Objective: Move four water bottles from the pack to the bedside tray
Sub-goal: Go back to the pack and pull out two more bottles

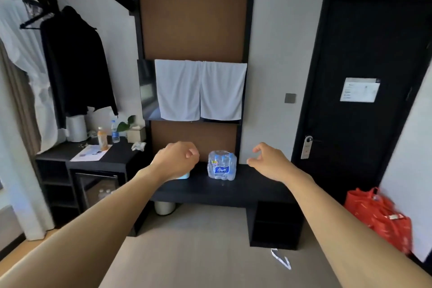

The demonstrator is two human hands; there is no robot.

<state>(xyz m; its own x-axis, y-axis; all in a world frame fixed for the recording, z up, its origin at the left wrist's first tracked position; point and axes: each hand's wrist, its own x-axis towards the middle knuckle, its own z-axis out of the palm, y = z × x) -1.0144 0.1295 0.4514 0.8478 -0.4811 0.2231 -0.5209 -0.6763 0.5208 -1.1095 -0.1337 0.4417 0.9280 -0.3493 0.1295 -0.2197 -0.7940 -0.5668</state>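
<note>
A shrink-wrapped pack of water bottles (222,165) with a blue label stands on a low black bench (245,190) against the wall. My left hand (177,159) hovers just left of the pack, fingers curled loosely with nothing in them. My right hand (268,161) hovers to the pack's right, fingers apart and empty. Neither hand touches the pack. No bedside tray is in view.
A pale blue object (183,176) sits partly hidden behind my left wrist. A black side table (117,156) at left carries bottles, a kettle, papers and a tissue box. Clothes hang above it. A red bag (378,217) lies by the black door (364,91). A white bin (164,208) stands under the bench.
</note>
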